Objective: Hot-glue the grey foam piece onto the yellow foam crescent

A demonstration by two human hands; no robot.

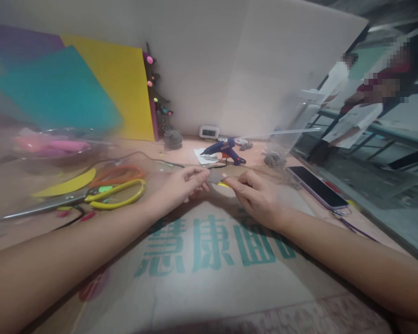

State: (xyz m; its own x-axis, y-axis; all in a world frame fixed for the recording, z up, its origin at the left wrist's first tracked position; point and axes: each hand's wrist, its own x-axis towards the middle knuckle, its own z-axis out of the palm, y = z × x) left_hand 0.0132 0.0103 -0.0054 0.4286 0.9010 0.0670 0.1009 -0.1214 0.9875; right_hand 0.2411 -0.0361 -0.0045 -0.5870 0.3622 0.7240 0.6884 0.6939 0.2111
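Observation:
In the head view, my left hand (191, 183) and my right hand (256, 197) meet near the middle of the table. Between their fingertips is a small flat grey piece (215, 176), pinched from both sides. A bit of yellow material (224, 184) shows along its lower edge by my right fingers; what it belongs to is unclear. Just beyond my hands, a dark blue glue gun (225, 149) rests with its nozzle over a small white card (205, 157). Below my hands lies a pale sheet (209, 287) with large green printed characters.
Large scissors (116, 197) and a yellow crescent piece (69, 183) lie left. Behind them is a clear bag with pink items (66, 146). A phone (318, 188) lies right. A small clock (209, 132) stands at the back. Two people (355, 116) are beyond the table.

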